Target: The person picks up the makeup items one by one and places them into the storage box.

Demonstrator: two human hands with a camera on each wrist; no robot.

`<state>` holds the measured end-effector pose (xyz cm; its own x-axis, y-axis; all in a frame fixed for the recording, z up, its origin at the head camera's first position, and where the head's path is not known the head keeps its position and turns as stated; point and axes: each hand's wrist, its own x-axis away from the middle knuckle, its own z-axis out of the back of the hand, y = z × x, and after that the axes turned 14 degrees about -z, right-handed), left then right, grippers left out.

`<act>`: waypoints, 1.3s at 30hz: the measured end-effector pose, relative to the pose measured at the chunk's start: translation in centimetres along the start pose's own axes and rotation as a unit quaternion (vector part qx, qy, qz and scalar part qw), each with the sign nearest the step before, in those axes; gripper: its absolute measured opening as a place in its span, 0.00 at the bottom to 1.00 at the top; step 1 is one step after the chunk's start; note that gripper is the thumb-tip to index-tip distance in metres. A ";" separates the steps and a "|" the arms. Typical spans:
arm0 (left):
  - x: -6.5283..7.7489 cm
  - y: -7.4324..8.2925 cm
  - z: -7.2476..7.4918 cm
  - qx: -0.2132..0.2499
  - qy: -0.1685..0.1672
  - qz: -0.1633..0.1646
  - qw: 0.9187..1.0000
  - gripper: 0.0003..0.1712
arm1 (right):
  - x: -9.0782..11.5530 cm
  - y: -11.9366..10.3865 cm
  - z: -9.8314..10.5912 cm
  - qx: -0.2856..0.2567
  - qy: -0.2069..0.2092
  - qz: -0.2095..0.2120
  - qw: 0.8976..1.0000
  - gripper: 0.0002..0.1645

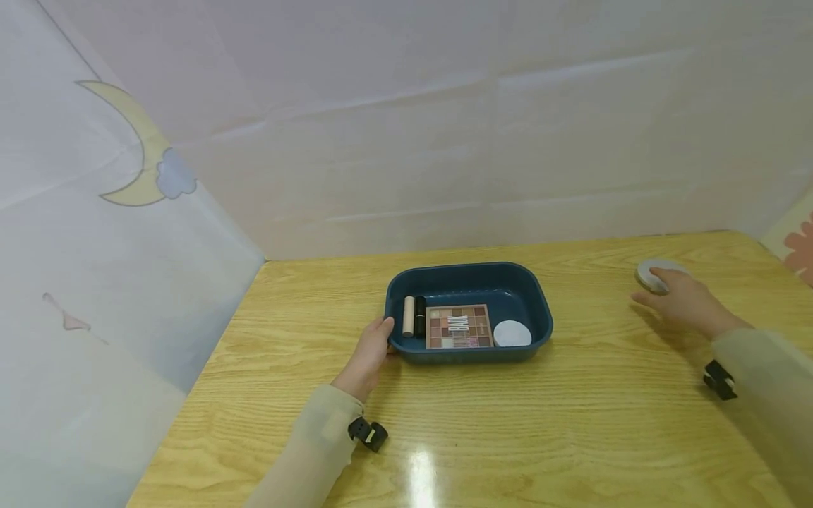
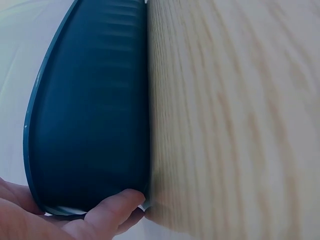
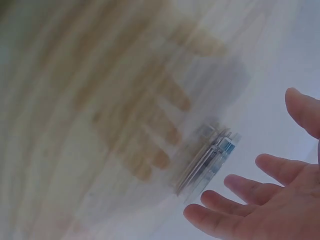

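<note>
A dark blue plastic tray (image 1: 470, 357) rests on the wooden table. My left hand (image 1: 368, 356) grips its left end, thumb at the rim and fingers against the outer wall (image 2: 95, 110). Inside the tray lie a beige tube (image 1: 408, 316), a black tube (image 1: 420, 317), an eyeshadow palette (image 1: 459, 327) and a white round lid or case (image 1: 512, 334). At the right, my right hand (image 1: 689, 303) reaches beside a round, flat compact (image 1: 646, 274). In the right wrist view its fingers (image 3: 245, 190) are spread, and the compact (image 3: 207, 162) lies just beyond them.
The wooden table (image 1: 546, 430) is glossy and reflects the right hand. A pale cloth backdrop (image 1: 406, 176) rises behind its back edge, and another pale sheet with a printed moon (image 1: 149, 141) hangs at the left.
</note>
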<state>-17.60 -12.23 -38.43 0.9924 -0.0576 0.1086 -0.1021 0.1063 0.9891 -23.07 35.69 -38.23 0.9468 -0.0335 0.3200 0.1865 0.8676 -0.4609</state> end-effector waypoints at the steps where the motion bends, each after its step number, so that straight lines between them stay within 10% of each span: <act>1: 0.0 0.0 0.0 0.001 0.001 0.001 1.000 0.29 | -0.1 0.0 0.1 0.001 -0.001 -0.001 1.000 0.50; 39: -0.6 1.1 -0.1 0.051 0.034 -0.027 0.998 0.27 | -3.2 1.5 1.0 0.074 -0.006 -0.005 0.997 0.49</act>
<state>-18.27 -12.02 -37.44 0.9987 0.0075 0.0510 -0.0510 0.0033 0.9987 -26.06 37.60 -39.11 0.9417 -0.0370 0.3345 0.1541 0.9311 -0.3306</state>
